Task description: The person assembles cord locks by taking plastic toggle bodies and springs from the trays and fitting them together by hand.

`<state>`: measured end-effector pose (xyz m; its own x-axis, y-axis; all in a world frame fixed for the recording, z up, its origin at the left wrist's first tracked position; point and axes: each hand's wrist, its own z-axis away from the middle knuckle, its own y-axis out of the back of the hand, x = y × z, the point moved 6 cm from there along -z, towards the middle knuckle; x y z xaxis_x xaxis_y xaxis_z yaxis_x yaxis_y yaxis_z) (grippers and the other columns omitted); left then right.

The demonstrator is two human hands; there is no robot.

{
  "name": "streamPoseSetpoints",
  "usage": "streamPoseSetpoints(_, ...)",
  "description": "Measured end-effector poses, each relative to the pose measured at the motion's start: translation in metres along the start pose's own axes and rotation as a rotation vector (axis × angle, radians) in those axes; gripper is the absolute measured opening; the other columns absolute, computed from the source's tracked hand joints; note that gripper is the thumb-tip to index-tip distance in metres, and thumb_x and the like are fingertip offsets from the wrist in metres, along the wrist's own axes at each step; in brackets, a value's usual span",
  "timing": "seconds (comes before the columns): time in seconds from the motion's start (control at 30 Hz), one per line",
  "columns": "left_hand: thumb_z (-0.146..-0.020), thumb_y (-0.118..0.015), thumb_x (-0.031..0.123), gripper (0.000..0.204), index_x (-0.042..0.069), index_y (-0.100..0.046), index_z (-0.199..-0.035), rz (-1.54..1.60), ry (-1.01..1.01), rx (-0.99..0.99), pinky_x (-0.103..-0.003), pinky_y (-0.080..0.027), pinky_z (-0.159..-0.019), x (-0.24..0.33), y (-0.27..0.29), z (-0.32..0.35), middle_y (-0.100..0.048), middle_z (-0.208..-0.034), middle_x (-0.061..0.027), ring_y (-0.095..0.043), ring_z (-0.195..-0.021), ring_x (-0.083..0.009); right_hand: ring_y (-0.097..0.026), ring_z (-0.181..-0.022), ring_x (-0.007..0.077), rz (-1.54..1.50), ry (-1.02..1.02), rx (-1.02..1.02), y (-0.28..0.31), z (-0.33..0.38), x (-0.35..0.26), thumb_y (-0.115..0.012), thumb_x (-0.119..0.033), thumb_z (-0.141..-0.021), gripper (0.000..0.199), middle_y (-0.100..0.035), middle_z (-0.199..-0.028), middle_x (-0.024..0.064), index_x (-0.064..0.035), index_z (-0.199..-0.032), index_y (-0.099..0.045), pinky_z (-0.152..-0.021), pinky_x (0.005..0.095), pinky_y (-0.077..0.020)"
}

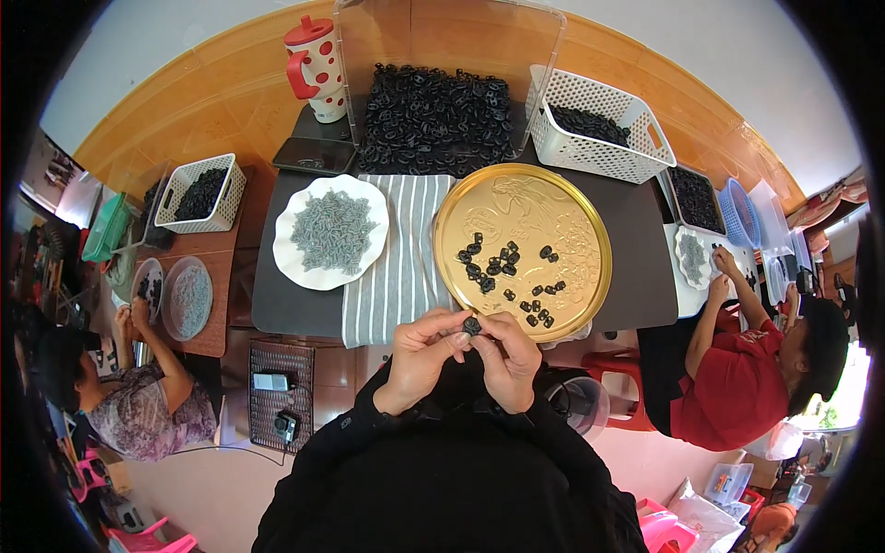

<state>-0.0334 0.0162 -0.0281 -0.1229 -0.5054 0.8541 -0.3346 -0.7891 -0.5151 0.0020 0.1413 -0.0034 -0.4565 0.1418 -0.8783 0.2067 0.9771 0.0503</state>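
My left hand [430, 355] and my right hand [505, 358] meet at the near edge of the round gold tray [604, 276]. Between their fingertips they pinch one small dark plastic piece [471, 325], its finer detail partly covered by the fingers. Scattered over the tray's near half are several small black plastic pieces [493, 267] with holes in them. Left of it, a white scalloped plate [287, 263] carries a heap of small grey spring-like parts [334, 230]. A grey-and-white striped cloth [392, 304] lies between plate and tray.
A clear bin [544, 83] full of black plastic parts stands at the back. Beside it are a white basket [590, 152], a red-spotted tumbler [318, 69] and a dark phone-like slab [313, 157]. Other people work at side tables: one in red [737, 378], one in patterned clothing [152, 415].
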Motion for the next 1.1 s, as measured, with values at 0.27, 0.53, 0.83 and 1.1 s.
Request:
streamPoseSetpoints(0.27, -0.083, -0.061, -0.009, 0.031, 0.0, -0.064, -0.112, -0.018, 0.006, -0.009, -0.02, -0.049, -0.057, -0.001, 0.001, 0.0, -0.059, -0.09, -0.0064, -0.057, -0.074, -0.0104, -0.059, -0.073, 0.0159, 0.086, 0.025, 0.01, 0.001, 0.002, -0.006, -0.06, 0.012, -0.081, 0.031, -0.06, -0.089, 0.012, 0.002, -0.109, -0.059, -0.063, 0.0232, -0.0459)
streamPoseSetpoints(0.53, -0.085, -0.059, -0.007, 0.026, -0.002, -0.064, -0.109, -0.137, -0.058, -0.043, -0.02, -0.048, -0.057, 0.011, -0.007, 0.003, -0.059, -0.091, -0.0067, -0.057, -0.074, -0.0097, -0.059, -0.069, 0.0178, 0.143, 0.095, 0.067, -0.002, 0.004, -0.017, -0.059, 0.014, -0.08, 0.028, -0.061, -0.087, 0.0128, 0.004, -0.106, -0.059, -0.061, 0.0238, -0.0458)
streamPoseSetpoints(0.83, -0.087, -0.058, -0.005, 0.024, -0.003, -0.063, -0.11, -0.181, -0.082, -0.067, -0.02, -0.048, -0.059, 0.014, -0.013, 0.003, -0.058, -0.093, -0.007, -0.057, -0.073, -0.009, -0.058, -0.071, 0.0143, 0.142, 0.106, 0.144, 0.002, 0.007, -0.022, -0.059, 0.015, -0.078, 0.022, -0.062, -0.088, 0.012, 0.0065, -0.099, -0.061, -0.064, 0.0226, -0.0456)
streamPoseSetpoints(1.1, -0.086, -0.06, -0.004, 0.035, 0.001, -0.058, -0.121, -0.045, 0.098, -0.09, -0.021, -0.049, -0.062, 0.004, -0.007, 0.005, -0.061, -0.097, -0.0063, -0.057, -0.079, -0.009, -0.056, -0.069, 0.0077, -0.264, -0.652, -0.235, 0.033, -0.023, 0.009, -0.064, 0.0, -0.08, 0.016, -0.061, -0.08, 0.0015, -0.0011, -0.096, -0.064, -0.063, 0.0213, -0.0438)
